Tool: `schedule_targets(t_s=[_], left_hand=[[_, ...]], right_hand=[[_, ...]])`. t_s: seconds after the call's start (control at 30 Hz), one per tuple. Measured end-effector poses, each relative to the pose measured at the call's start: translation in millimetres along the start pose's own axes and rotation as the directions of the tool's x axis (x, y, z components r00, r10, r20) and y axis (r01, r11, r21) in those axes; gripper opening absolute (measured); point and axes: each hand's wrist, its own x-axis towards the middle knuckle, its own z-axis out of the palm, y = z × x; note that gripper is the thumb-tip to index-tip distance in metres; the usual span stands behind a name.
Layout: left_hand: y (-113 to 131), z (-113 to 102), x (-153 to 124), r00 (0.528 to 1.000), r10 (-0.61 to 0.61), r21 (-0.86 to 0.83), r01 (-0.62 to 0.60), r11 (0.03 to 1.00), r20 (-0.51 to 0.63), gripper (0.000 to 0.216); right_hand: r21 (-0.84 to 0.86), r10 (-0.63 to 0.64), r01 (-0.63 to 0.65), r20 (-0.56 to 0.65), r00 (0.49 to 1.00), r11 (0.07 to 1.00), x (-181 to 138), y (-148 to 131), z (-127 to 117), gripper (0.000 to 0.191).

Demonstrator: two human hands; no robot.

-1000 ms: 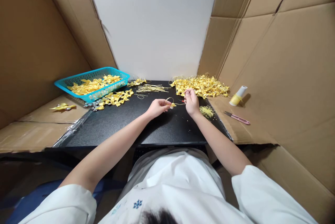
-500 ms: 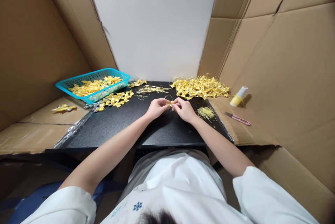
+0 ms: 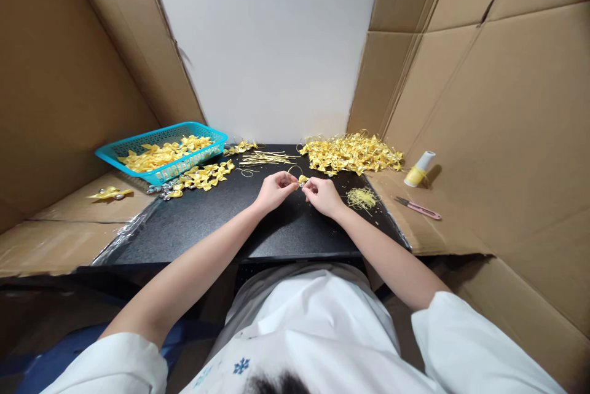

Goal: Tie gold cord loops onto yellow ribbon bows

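Over the middle of the black table, my two hands meet at a small yellow ribbon bow with a shiny silver bit on it. My left hand pinches at its left side, where a thin yellow cord loops up above the fingers. My right hand is closed at the bow's right side, thumb and fingertips together. Fingers cover much of the bow and the cord's ends. Behind the hands lie several cut gold cords and, further right, a heap of finished-looking yellow bows with cords.
A turquoise basket of yellow bows stands at the left. Loose bows and silver bells or beads lie before it. At the right are thread scraps, pink-handled snips and a thread cone. Cardboard walls flank the table.
My hands stay at nearly the same spot with the bow between them. The fingers have shifted slightly apart, showing more of the bow. The whole view has moved a little.
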Motion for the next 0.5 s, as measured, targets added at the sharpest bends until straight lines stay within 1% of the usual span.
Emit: schedule_targets(t_s=[0.23, 0.5], left_hand=[[-1.4, 0.4, 0.8, 1.0, 0.024, -0.014, -0.024, 1.0, 0.0, 0.025], [0.0, -0.5, 0.8, 1.0, 0.008, -0.028, -0.008, 1.0, -0.001, 0.026]], right_hand=[[0.024, 0.005, -0.005, -0.025, 1.0, 1.0, 0.0, 0.9, 3.1, 0.012], [0.087, 0.071, -0.069, -0.016, 0.997, 0.994, -1.4, -3.3, 5.5, 0.012]])
